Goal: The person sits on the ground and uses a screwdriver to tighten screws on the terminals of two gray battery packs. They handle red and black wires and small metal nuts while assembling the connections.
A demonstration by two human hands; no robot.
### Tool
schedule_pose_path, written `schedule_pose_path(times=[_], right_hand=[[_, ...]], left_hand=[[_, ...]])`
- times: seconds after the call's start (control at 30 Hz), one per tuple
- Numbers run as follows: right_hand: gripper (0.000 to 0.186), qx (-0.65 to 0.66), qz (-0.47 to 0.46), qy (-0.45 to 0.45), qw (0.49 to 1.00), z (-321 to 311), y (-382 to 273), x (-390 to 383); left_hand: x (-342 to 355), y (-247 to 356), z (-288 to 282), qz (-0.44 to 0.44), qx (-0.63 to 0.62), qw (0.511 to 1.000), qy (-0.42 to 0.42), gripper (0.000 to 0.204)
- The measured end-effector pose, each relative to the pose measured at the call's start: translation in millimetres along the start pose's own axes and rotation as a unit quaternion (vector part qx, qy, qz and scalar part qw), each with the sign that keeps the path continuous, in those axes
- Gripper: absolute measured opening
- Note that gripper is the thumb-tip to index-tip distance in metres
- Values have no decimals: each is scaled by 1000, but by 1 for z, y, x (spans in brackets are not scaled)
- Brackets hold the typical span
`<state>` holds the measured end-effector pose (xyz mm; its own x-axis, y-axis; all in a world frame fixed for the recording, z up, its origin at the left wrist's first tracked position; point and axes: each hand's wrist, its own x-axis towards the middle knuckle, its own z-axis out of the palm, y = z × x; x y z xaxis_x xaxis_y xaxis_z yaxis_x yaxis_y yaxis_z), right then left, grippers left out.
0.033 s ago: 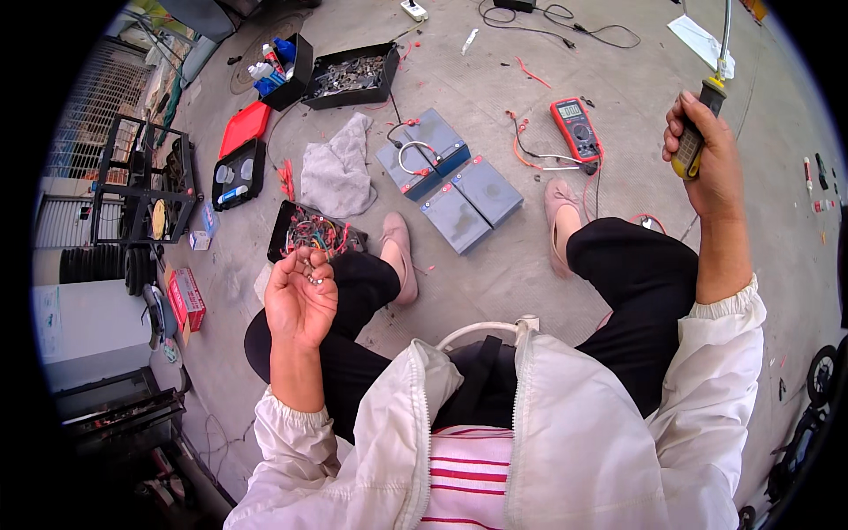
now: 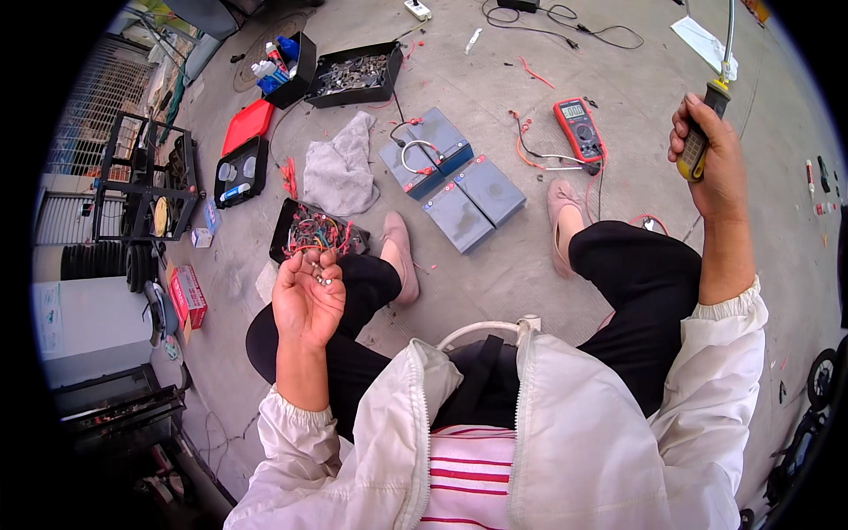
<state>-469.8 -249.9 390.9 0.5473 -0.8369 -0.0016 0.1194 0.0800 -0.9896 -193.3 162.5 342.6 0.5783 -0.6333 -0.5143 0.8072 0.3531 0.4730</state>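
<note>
**Two hands up: small screws in one, a screwdriver in the other**

Sat low on a wide grey concrete floor, legs in black. Saw four grey-blue battery blocks side by side just past the feet, with a white wire looped over the far pair. Saw a grey cloth crumpled to the left of them.

Looked over the boxes next. Found a long black box of metal bits at the far left, touching a smaller black box of blue and white bottles. Found a flat red case nearer, lid open, and a black tray of tangled coloured wires just beyond the left hand. Spotted a red meter with a small grey screen past the right foot, a white sheet of paper far off to the right, and a little red carton lying flat at the left.

Held the right hand high and far out to the right, fingers shut tight round a yellow and black screwdriver, long way up and down, metal shaft pointing away. Held the left hand palm up, fingers curled loosely apart like a cup, with tiny silver screws lying near the fingertips. Kept the two hands well apart, screws left of the tool, and the left hand much nearer the wire tray.
</note>
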Motion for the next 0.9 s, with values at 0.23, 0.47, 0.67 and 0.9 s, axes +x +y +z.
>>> schedule_pose_path(times=[0.23, 0.47, 0.67, 0.9], right_hand=[[23, 90, -10, 11, 996, 6, -2, -2], [22, 107, -91, 45, 989, 25, -18, -7], [29, 57, -86, 179, 978, -33, 8, -76], [9, -113, 230, 387, 885, -199, 182, -265]], left_hand=[[29, -37, -36, 4, 18, 995, 101, 15], [45, -69, -16, -14, 52, 989, 141, 15], [51, -77, -17, -18, 73, 994, 81, 16], [65, -88, -17, -29, 119, 988, 94, 18]])
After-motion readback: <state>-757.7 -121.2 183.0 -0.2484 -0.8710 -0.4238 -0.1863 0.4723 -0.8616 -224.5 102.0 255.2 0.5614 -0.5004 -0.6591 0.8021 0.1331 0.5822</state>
